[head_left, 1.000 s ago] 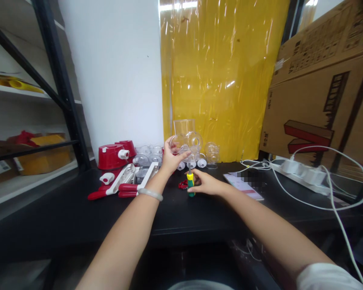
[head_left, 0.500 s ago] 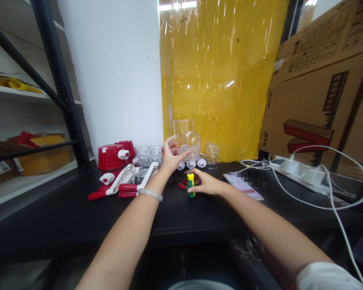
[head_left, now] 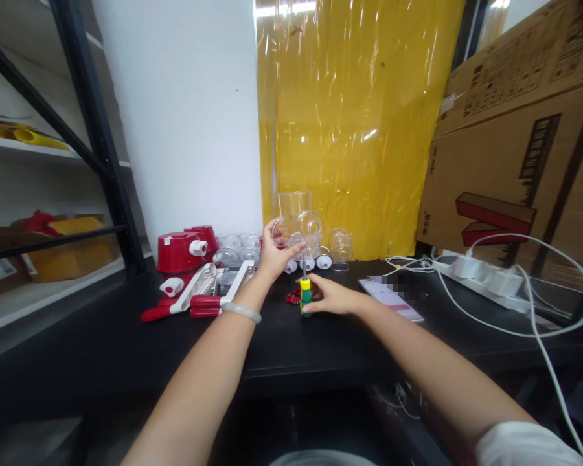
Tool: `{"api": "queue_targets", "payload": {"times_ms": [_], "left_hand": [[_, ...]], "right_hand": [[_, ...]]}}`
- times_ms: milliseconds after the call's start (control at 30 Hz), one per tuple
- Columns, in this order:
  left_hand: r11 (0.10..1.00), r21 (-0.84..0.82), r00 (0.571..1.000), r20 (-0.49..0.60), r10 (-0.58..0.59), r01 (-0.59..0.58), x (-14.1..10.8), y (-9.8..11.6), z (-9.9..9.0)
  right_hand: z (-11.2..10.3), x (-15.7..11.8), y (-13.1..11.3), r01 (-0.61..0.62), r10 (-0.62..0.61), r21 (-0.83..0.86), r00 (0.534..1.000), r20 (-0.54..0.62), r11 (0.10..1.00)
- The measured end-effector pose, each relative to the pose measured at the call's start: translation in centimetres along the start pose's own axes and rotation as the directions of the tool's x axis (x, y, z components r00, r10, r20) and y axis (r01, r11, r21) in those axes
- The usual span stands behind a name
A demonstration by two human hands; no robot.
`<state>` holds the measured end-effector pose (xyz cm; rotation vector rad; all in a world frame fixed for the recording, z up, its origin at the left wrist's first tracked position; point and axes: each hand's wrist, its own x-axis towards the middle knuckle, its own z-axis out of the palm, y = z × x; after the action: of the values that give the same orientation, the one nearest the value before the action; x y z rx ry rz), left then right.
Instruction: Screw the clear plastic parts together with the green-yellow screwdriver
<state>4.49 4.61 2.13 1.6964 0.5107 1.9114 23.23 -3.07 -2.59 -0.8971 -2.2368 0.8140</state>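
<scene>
My left hand [head_left: 275, 254] is closed around a clear plastic part with round discs [head_left: 311, 226], holding it above the table. In my right hand [head_left: 326, 294] is a screwdriver [head_left: 306, 299] with a green and yellow handle, gripped between thumb and fingers. Its shaft points up toward the underside of the clear part; whether the tip touches it I cannot make out. A small red piece [head_left: 294, 296] lies just left of the screwdriver. Behind the held part stand several white-and-clear round pieces [head_left: 324, 261].
To the left sit red plastic housings [head_left: 179, 252] and red-and-white handles [head_left: 206, 301]. Several clear parts [head_left: 340, 244] stand at the back. A phone-like flat panel [head_left: 391, 299], a white power strip [head_left: 488, 279] with looping cables and a large cardboard box [head_left: 508, 155] are on the right.
The screwdriver's handle has turned slightly in my right hand, whose fingers have shifted a little on it. My left hand and the clear part stay in place.
</scene>
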Motion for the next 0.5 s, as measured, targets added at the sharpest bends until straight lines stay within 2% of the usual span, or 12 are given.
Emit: {"api": "queue_targets", "payload": {"times_ms": [200,400,500], "left_hand": [[1.0,0.0,1.0,-0.01,0.001,-0.001,0.06,-0.24,-0.06],[1.0,-0.01,1.0,-0.004,-0.005,0.005,-0.01,0.14,0.01],[1.0,-0.01,1.0,-0.012,-0.005,0.005,-0.06,0.3,0.07]], "right_hand": [[0.03,-0.07,-0.2,-0.022,0.011,0.119,0.995,0.097,0.993],[-0.18,-0.11,-0.11,-0.056,0.054,0.075,0.998,0.036,0.996],[-0.75,-0.36,-0.28,-0.016,0.005,0.12,0.995,0.095,0.993]]}}
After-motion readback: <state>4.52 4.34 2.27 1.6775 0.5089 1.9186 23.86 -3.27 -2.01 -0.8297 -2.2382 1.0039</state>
